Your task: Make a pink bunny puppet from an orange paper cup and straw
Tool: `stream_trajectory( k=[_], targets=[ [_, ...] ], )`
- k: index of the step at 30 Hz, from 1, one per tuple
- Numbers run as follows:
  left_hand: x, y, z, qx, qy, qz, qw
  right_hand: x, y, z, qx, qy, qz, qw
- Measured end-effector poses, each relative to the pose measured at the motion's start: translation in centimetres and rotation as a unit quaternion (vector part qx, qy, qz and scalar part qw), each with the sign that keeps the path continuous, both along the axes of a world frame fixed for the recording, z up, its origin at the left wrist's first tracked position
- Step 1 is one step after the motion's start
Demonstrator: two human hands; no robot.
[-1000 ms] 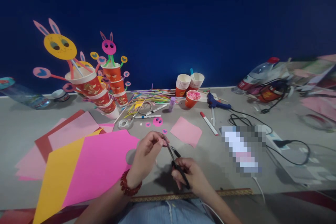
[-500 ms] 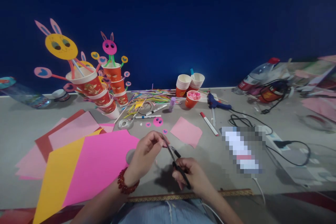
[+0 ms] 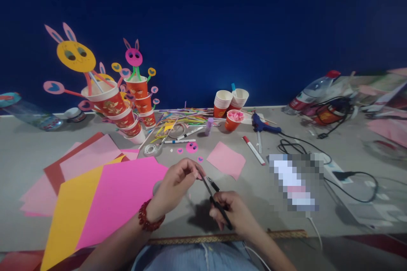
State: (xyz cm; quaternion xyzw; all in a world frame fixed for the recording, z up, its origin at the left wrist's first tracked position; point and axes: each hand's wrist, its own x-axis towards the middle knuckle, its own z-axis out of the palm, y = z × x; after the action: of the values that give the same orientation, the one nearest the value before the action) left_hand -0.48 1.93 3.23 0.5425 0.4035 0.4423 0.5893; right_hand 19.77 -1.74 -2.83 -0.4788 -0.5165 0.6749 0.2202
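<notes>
My right hand [image 3: 230,207] is closed round the black handles of a pair of scissors [image 3: 219,209], whose blades point up and left. The blade tips meet a small pink piece of paper [image 3: 201,173], pinched in the fingertips of my left hand [image 3: 178,184]; my fingers hide most of it. A black pen [image 3: 213,183] shows just behind the scissors. Past my hands lie a cut-out magenta face [image 3: 191,147], two tiny pink ovals with blue marks, and a pale pink paper sheet [image 3: 225,159].
Coloured card sheets [image 3: 121,203] spread at the left. Behind them stand cup figures [image 3: 108,101] with paper rabbit heads. Pipe cleaners [image 3: 178,116], paper cups [image 3: 222,103] and a blue glue gun [image 3: 263,125] line the back. A red-capped marker [image 3: 253,150] and cables lie right.
My left wrist has shifted slightly left and down, while its fingertips stay at the scissor blades. My right hand has hardly moved.
</notes>
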Motion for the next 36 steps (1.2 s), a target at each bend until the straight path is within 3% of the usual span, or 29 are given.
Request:
stream_trajectory(
  k=[36],
  targets=[
    [-0.79, 0.43, 0.56, -0.005, 0.004, -0.043, 0.999, -0.17, 0.1, -0.18, 0.008, 0.023, 0.015, 1.0]
  ],
)
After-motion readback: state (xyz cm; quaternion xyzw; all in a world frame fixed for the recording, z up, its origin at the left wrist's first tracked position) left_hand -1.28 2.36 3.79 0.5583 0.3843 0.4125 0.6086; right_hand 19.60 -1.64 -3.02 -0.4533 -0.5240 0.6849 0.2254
